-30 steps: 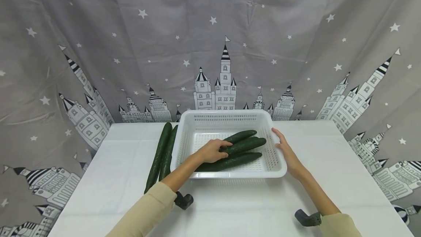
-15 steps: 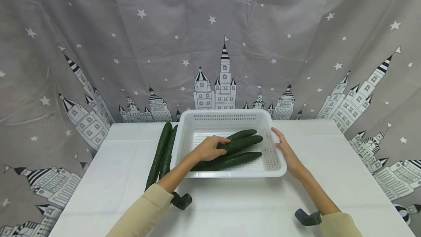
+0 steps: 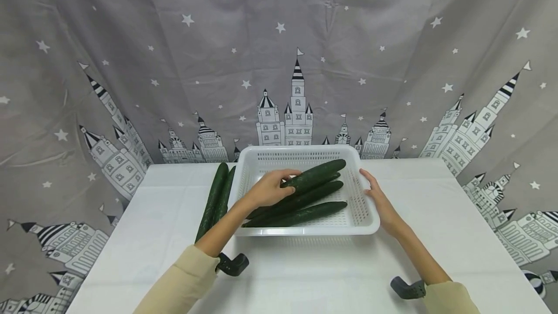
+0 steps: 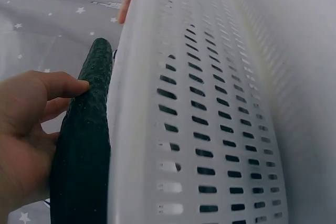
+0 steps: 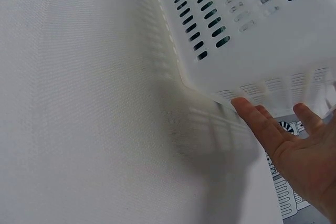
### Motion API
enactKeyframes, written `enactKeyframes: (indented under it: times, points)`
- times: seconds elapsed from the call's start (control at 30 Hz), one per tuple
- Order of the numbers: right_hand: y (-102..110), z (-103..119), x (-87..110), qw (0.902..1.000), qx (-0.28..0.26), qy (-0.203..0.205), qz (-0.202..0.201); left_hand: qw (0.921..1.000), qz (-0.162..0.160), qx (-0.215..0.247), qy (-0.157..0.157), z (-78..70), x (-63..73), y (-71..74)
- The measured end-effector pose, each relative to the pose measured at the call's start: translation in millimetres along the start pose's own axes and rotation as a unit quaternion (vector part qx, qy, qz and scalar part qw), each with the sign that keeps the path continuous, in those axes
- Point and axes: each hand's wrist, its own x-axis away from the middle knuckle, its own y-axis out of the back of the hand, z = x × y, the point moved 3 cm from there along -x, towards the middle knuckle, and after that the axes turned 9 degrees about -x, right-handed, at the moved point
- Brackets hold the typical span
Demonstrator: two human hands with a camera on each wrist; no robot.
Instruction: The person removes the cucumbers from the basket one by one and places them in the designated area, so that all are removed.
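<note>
Two table cucumbers [image 3: 212, 202]: lying side by side on the white table [image 3: 331, 270], just left of the basket, far tips pointing away from you. Probably laid parallel so they sit snug and don't roll. Near ends hidden behind your forearm.
Left hand [image 3: 269, 189]: reaching in over the front-left rim, fingers and thumb pinching one cucumber. Grip looks to be around its middle, likely for balance on a long piece.
Held cucumber [image 3: 316, 173]: inside the basket outline, above the others, slanting toward the far right. Dark green, slight gloss, nearly straight, blunt rounded tip; left wrist view shows fine bumps on the skin. Can't tell if it touches the ones below.
White basket [image 3: 305, 231]: shallow, slotted walls, wide rim, long side facing you. Presumably set that way so your arm gets in from the front.
Lower cucumbers [image 3: 314, 213]: three more far ends show, roughly parallel, same dark green, resting in the basket.
Right hand [image 3: 383, 207]: at the basket's right end, fingers spread and touching the rim area, not wrapped tight. Reads as steadying the basket while your left works.
</note>
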Motion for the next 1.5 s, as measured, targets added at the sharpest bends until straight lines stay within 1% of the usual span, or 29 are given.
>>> enactKeyframes:
  times: [0.13, 0.33, 0.43, 0.57, 0.8, 1.03, 1.2, 1.4, 1.5]
  points:
    - [0.2, 0.7, 0.0, 1.0000, 0.001, 0.001, -0.002, 0.9997, -0.011, 0.014, 0.017, 1.0, 4.3, 7.3]
    - [0.1, -0.6, 0.0, 1.0000, -0.002, -0.003, -0.001, 0.9983, -0.026, 0.039, 0.037, 6.6, 11.5, 17.4]
    - [0.1, -0.3, 0.3, 1.0000, -0.002, -0.005, 0.000, 0.9964, -0.043, 0.047, 0.056, 10.7, 16.7, 23.9]
    - [0.6, 0.5, 0.9, 1.0000, 0.004, -0.006, -0.001, 0.9926, -0.069, 0.063, 0.078, 15.5, 26.3, 32.9]
    - [1.4, 0.0, 0.8, 0.9999, 0.003, -0.010, -0.003, 0.9867, -0.096, 0.076, 0.106, 27.1, 47.5, 48.8]
    - [0.9, -0.1, -0.9, 0.9999, 0.005, -0.009, -0.004, 0.9772, -0.118, 0.105, 0.142, 45.7, 70.6, 62.9]
    - [0.3, 1.0, -2.0, 0.9999, 0.004, -0.011, -0.002, 0.9680, -0.128, 0.121, 0.179, 60.1, 91.3, 69.2]
    - [-0.3, 1.1, 0.2, 0.9999, -0.003, -0.016, -0.004, 0.9536, -0.133, 0.128, 0.237, 78.0, 116.2, 71.2]
    - [-0.8, 2.0, 0.7, 0.9999, -0.004, -0.015, -0.004, 0.9453, -0.140, 0.143, 0.257, 86.9, 126.4, 70.5]
